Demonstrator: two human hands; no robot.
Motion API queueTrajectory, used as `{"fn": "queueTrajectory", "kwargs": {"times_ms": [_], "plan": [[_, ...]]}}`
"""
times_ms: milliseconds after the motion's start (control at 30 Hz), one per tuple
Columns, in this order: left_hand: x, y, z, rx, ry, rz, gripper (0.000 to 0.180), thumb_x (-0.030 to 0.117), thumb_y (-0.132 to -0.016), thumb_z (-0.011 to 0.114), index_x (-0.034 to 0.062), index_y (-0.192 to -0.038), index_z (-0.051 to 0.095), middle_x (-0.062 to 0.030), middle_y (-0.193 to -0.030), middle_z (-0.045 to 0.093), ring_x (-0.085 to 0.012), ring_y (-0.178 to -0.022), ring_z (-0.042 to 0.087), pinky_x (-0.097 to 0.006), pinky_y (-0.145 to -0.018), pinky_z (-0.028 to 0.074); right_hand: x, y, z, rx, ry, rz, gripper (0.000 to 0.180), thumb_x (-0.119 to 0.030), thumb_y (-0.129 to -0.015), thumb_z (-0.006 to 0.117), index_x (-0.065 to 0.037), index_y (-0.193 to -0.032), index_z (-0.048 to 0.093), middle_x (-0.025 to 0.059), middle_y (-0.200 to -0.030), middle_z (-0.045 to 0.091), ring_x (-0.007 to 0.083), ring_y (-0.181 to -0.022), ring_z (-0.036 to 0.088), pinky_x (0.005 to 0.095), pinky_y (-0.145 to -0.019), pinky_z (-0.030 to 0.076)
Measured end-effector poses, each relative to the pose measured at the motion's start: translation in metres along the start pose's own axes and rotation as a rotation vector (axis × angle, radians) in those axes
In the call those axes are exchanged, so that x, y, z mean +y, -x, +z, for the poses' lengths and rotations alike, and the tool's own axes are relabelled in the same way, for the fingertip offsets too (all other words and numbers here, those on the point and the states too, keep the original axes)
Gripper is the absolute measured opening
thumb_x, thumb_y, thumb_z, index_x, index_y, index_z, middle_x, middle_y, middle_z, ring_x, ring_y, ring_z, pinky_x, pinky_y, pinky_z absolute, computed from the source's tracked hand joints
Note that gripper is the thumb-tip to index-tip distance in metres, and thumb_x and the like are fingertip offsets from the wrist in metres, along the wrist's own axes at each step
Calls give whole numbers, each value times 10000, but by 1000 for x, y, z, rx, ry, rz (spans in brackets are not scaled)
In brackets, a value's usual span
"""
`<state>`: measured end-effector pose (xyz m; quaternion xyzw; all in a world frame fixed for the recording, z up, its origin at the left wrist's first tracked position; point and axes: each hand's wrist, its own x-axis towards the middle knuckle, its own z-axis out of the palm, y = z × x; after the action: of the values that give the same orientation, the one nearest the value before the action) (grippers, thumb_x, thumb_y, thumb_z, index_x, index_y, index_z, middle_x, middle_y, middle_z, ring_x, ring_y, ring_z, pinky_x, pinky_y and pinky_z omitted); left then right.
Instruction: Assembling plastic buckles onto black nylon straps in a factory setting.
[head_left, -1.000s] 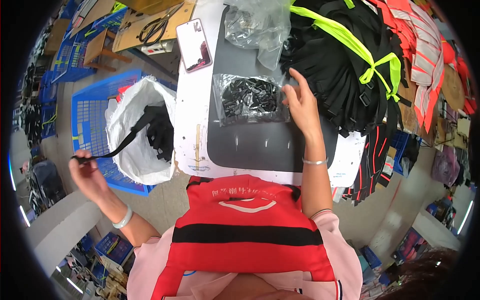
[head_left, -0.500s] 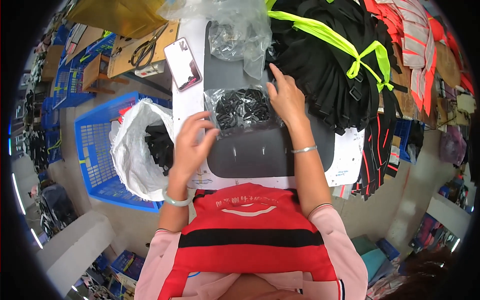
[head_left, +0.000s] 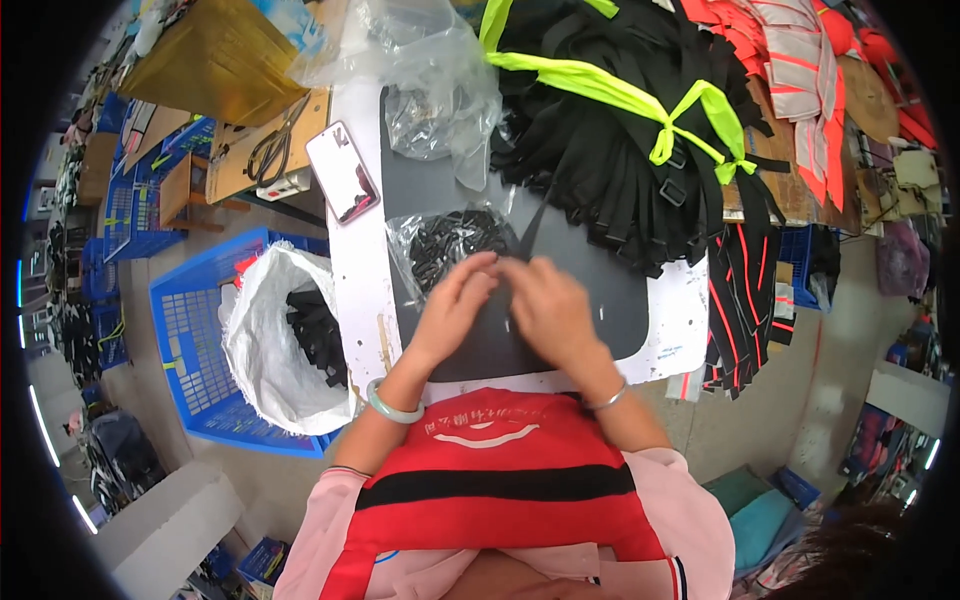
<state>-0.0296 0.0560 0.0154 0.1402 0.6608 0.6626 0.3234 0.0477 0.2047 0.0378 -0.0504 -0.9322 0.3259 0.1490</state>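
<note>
My right hand (head_left: 553, 312) is closed on the end of a black strap (head_left: 533, 230), which runs back to a large bundle of black straps (head_left: 600, 130) at the far right. My left hand (head_left: 450, 312) meets it fingertip to fingertip, its fingers pinched together; whatever they grip is hidden. Just beyond the hands, a clear plastic bag (head_left: 404, 262) lies on the dark grey mat (head_left: 610, 300), with many small black plastic parts (head_left: 455, 240) in it. Neon yellow ties (head_left: 590, 78) hold the bundle together.
A crumpled clear bag (head_left: 430, 110) lies at the mat's far end. Left of it are a phone (head_left: 343, 172) and scissors (head_left: 268, 158). A white woven sack (head_left: 265, 345) with black pieces sits in a blue crate (head_left: 190, 370). Orange-edged strips (head_left: 740, 310) hang at right.
My right hand has come back from the bundle, drawing a black strap toward me. My left hand has moved right to meet it, its fingers closing. The view has shifted slightly.
</note>
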Motion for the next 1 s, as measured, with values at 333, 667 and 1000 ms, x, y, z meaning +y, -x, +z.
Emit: {"fn": "queueTrajectory", "kwargs": {"times_ms": [333, 667, 1000], "plan": [[8, 34, -24, -239, -189, -283, 245, 189, -950, 488, 8, -1029, 633, -58, -815, 641, -108, -696, 600, -233, -617, 494, -22, 53, -7, -591, -347, -78, 184, -303, -870, 598, -139, -899, 676, 99, -749, 631, 255, -670, 627, 363, -588, 497], [16, 122, -74, -421, 65, -307, 271, 150, -941, 485, -38, -1113, 576, -102, -848, 625, -139, -729, 597, -263, -649, 497, -34, -3, -39, -140, -1813, 193, 312, -276, -992, 421, 8, -1045, 539, 116, -944, 625, 214, -875, 624, 356, -830, 500], [-17, 90, -116, 660, 1043, 3, 109, 111, -857, 612, 74, -952, 573, -87, -938, 650, -210, -881, 641, -426, -870, 516, 41, 23, -83, 583, -1396, 473, 300, -276, -1009, 372, -26, -974, 535, -4, -651, 426, 140, -579, 439, 317, -595, 460]]}}
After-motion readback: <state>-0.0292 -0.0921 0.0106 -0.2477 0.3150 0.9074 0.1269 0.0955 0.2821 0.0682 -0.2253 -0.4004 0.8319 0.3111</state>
